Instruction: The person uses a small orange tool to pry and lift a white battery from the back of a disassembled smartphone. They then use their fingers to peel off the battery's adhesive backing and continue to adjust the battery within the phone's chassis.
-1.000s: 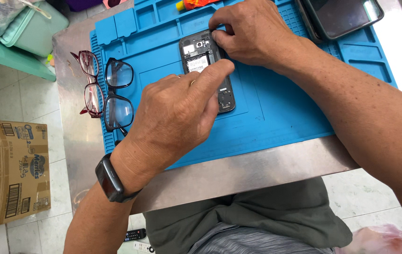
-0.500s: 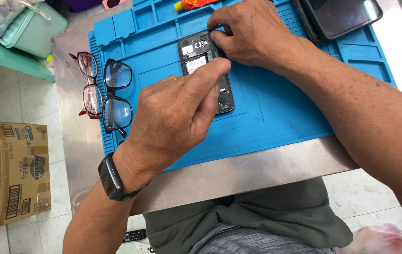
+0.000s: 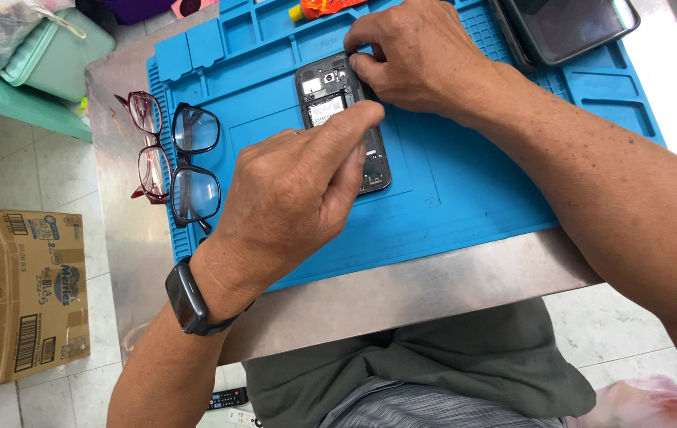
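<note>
Head view: left hand (image 3: 291,198) and right hand (image 3: 418,59) remain pinched on the opened phone (image 3: 342,119) over the blue mat (image 3: 465,198), unchanged, both grips clenched, prying ongoing.

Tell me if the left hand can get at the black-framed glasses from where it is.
Probably yes. The left hand rests on the opened phone, and the black-framed glasses lie just to its left on the blue mat, with nothing between them. The red-framed glasses lie on the far side, out of the way.
</note>
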